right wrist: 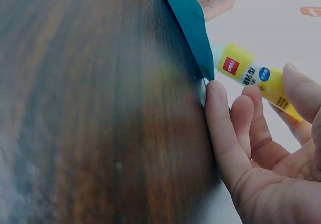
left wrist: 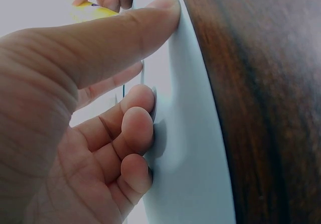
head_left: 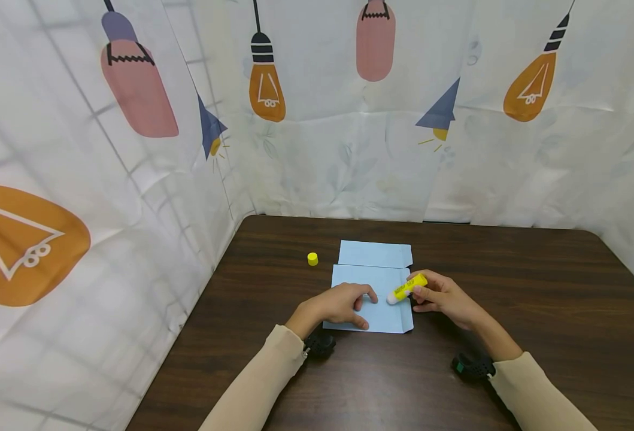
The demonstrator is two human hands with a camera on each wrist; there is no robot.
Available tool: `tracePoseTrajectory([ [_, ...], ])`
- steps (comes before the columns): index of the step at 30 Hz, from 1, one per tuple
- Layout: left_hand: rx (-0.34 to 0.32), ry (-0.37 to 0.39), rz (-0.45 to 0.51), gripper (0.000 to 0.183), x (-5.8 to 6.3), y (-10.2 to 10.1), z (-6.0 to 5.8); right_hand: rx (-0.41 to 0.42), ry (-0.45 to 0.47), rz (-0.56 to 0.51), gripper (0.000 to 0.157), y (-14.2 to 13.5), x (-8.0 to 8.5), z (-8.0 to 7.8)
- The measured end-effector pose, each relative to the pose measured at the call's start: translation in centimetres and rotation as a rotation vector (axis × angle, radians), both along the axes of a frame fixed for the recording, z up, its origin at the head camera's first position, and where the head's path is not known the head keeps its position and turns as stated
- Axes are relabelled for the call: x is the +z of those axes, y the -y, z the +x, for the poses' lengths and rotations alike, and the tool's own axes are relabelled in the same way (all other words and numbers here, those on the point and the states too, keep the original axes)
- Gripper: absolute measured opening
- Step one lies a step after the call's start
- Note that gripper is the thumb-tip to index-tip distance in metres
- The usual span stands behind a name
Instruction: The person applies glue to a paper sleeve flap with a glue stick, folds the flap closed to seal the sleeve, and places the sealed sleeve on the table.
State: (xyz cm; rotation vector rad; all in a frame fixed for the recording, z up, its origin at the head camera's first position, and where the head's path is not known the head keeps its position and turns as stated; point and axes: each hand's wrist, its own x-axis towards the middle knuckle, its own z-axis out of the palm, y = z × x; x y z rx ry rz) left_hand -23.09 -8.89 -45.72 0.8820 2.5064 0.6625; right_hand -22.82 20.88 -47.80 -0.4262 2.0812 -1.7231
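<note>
A light blue folded card (head_left: 360, 276) with creases and side flaps lies on the table. My left hand (head_left: 340, 303) rests on its near left part, fingertips and thumb pressing the paper. In the left wrist view the thumb (left wrist: 150, 25) lies along the card's edge. My right hand (head_left: 443, 298) pinches a yellow glue stick (head_left: 409, 287) between thumb and fingers. The glue stick is tilted, its white end down at the card near the right flap; whether it touches cannot be told. In the right wrist view the card's flap (right wrist: 193, 30) stands beside the glue stick (right wrist: 251, 76).
A yellow cap (head_left: 312, 258) stands on the dark wooden table (head_left: 521, 275), left of the card. White curtains (head_left: 327, 161) printed with lamps hang behind the table and along its left side. Black wrist bands (head_left: 473, 366) are on both wrists.
</note>
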Motion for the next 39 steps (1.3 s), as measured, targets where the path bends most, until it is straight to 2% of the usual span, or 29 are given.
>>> tracePoseTrajectory([
  [16, 0.008, 0.011, 0.012, 0.049, -0.03, 0.01, 0.10, -0.006, 0.024, 0.002, 0.051, -0.10, 0.06, 0.03],
  [39, 0.011, 0.013, 0.021, 0.049, 0.01, 0.05, 0.22, 0.175, -0.055, 0.011, 0.042, -0.77, 0.08, -0.09],
])
